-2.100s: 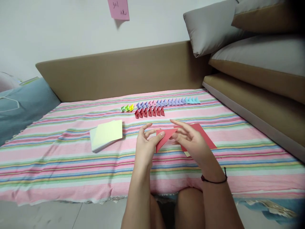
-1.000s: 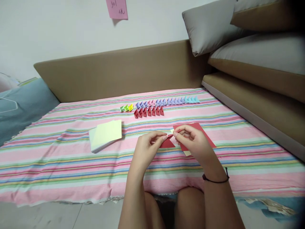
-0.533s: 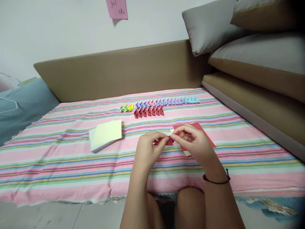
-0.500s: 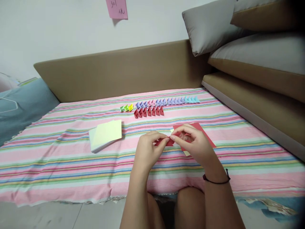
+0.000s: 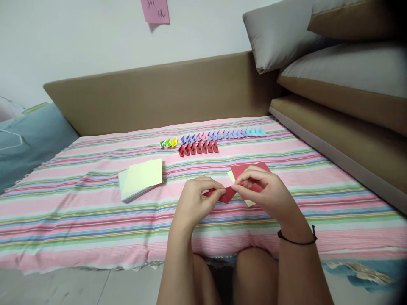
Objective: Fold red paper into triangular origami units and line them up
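Folded red paper (image 5: 226, 194) pinched between left hand (image 5: 193, 203), right hand (image 5: 270, 195)

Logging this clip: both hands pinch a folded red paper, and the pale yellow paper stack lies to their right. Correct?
Not quite. The head view shows the left hand and right hand pinching the folded red paper, but the pale yellow paper stack lies to their left.

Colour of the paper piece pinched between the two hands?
Red. Head view shows the paper piece best, between left hand and right hand.
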`<state>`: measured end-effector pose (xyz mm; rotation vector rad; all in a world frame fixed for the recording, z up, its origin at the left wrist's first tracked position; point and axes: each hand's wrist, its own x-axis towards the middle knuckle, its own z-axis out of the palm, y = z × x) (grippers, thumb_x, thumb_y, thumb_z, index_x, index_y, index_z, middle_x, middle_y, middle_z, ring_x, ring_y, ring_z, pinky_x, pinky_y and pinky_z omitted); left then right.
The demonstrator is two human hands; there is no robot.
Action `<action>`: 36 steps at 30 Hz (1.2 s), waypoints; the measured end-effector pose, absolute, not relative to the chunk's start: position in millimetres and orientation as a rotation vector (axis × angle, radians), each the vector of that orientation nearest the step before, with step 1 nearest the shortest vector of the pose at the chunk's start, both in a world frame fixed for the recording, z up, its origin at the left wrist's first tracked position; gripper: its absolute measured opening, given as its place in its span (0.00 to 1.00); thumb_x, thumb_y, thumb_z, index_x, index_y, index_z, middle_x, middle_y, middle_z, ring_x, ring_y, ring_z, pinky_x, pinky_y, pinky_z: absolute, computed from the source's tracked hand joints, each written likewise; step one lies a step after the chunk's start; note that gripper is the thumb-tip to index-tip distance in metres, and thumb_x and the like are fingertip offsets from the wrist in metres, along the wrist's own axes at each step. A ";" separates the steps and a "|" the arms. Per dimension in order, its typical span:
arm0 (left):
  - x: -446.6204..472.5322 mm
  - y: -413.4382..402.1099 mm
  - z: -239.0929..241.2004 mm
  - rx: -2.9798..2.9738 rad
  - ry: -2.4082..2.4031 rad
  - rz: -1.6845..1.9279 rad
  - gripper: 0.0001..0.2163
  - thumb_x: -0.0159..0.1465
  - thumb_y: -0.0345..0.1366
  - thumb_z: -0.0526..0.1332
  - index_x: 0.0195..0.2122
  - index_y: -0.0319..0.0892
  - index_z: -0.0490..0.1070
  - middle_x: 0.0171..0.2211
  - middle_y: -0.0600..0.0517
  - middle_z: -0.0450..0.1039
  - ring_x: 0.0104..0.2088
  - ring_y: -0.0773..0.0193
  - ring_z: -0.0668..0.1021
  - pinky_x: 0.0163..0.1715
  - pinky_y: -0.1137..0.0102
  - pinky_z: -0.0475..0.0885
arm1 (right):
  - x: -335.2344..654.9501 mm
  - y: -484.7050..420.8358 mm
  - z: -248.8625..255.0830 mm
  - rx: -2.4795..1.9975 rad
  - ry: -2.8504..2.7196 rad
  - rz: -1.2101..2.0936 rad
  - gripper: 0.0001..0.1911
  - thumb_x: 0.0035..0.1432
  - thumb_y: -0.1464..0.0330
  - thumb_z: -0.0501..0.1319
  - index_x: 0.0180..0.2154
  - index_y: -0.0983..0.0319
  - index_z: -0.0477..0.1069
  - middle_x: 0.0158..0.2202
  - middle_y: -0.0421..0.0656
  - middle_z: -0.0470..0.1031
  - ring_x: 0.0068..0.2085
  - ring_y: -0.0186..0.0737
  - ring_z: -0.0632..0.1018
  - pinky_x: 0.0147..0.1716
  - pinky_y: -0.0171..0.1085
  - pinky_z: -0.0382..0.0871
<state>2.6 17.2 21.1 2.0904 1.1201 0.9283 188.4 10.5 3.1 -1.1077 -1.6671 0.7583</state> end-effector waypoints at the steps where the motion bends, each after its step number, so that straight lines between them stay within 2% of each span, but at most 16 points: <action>1: 1.7 17.4 20.4 2.092 1.129 0.923 0.09 0.60 0.30 0.58 0.26 0.42 0.77 0.27 0.51 0.77 0.31 0.64 0.77 0.31 0.73 0.69 | 190.9 10.3 2.2 -1.114 -1.643 0.771 0.04 0.52 0.67 0.64 0.27 0.60 0.72 0.28 0.39 0.68 0.30 0.34 0.69 0.31 0.35 0.64; 6: 0.1 19.3 17.7 2.093 1.143 0.925 0.09 0.60 0.28 0.57 0.26 0.41 0.76 0.28 0.51 0.77 0.31 0.65 0.76 0.31 0.72 0.68 | 200.0 10.6 -1.3 -1.170 -1.513 0.772 0.06 0.53 0.65 0.63 0.27 0.61 0.71 0.28 0.40 0.68 0.31 0.35 0.69 0.30 0.35 0.64; 11: 4.0 20.4 16.3 2.095 1.145 0.964 0.07 0.60 0.30 0.57 0.28 0.41 0.75 0.30 0.50 0.77 0.33 0.63 0.76 0.33 0.71 0.68 | 190.1 14.6 -3.5 -1.119 -1.457 0.965 0.12 0.49 0.63 0.67 0.36 0.60 0.72 0.35 0.42 0.73 0.36 0.39 0.74 0.34 0.36 0.67; 16: 7.6 21.4 13.3 1.772 1.161 1.043 0.03 0.56 0.33 0.62 0.28 0.39 0.73 0.29 0.50 0.76 0.31 0.63 0.77 0.31 0.72 0.70 | 178.1 16.1 -1.4 -1.104 -1.423 1.036 0.09 0.50 0.63 0.66 0.28 0.62 0.75 0.27 0.42 0.76 0.30 0.37 0.75 0.30 0.34 0.67; 19: 10.3 21.0 13.5 1.510 1.183 1.141 0.07 0.51 0.36 0.67 0.28 0.38 0.72 0.22 0.53 0.73 0.24 0.66 0.75 0.24 0.74 0.69 | 174.8 16.7 -0.9 -1.085 -1.316 1.043 0.09 0.47 0.63 0.68 0.27 0.62 0.75 0.23 0.40 0.75 0.27 0.35 0.74 0.27 0.32 0.67; 23: 16.0 20.3 13.8 1.239 1.109 1.279 0.17 0.47 0.36 0.70 0.37 0.41 0.71 0.17 0.59 0.67 0.19 0.72 0.71 0.21 0.76 0.67 | 167.7 18.6 -2.4 -1.030 -1.086 1.027 0.09 0.46 0.63 0.68 0.27 0.62 0.76 0.19 0.38 0.72 0.24 0.31 0.72 0.25 0.31 0.67; 25: 17.6 20.9 12.6 1.172 1.064 1.319 0.14 0.46 0.35 0.71 0.31 0.39 0.69 0.16 0.61 0.63 0.18 0.74 0.69 0.22 0.77 0.67 | 163.8 19.1 -2.1 -1.011 -0.993 1.027 0.09 0.46 0.63 0.69 0.27 0.62 0.76 0.19 0.37 0.72 0.23 0.31 0.72 0.26 0.31 0.68; 28: 16.0 22.4 10.8 1.194 1.105 1.311 0.14 0.44 0.34 0.72 0.21 0.38 0.65 0.14 0.61 0.59 0.17 0.75 0.67 0.21 0.77 0.65 | 161.6 18.7 -0.2 -1.005 -0.996 1.094 0.09 0.46 0.63 0.68 0.29 0.61 0.76 0.25 0.39 0.75 0.28 0.31 0.75 0.30 0.30 0.70; 31: 13.1 23.2 11.1 1.290 1.124 1.216 0.11 0.44 0.33 0.72 0.22 0.36 0.70 0.16 0.58 0.65 0.19 0.73 0.69 0.20 0.77 0.65 | 163.9 17.8 1.0 -1.049 -1.097 1.215 0.11 0.48 0.61 0.67 0.30 0.61 0.76 0.30 0.41 0.77 0.31 0.33 0.76 0.30 0.30 0.71; 34: 12.5 23.3 12.6 1.329 1.095 1.217 0.10 0.47 0.33 0.70 0.29 0.36 0.73 0.20 0.55 0.71 0.22 0.71 0.73 0.23 0.77 0.68 | 166.7 17.0 1.0 -1.096 -1.096 1.311 0.14 0.48 0.59 0.66 0.30 0.63 0.76 0.26 0.42 0.76 0.26 0.34 0.77 0.25 0.31 0.70; 36: 12.6 23.4 12.9 1.296 1.068 1.260 0.12 0.49 0.34 0.69 0.34 0.36 0.74 0.25 0.52 0.75 0.26 0.69 0.76 0.28 0.75 0.71 | 167.5 15.9 1.7 -1.083 -1.063 1.318 0.14 0.47 0.58 0.67 0.30 0.64 0.76 0.25 0.42 0.76 0.26 0.35 0.77 0.26 0.31 0.71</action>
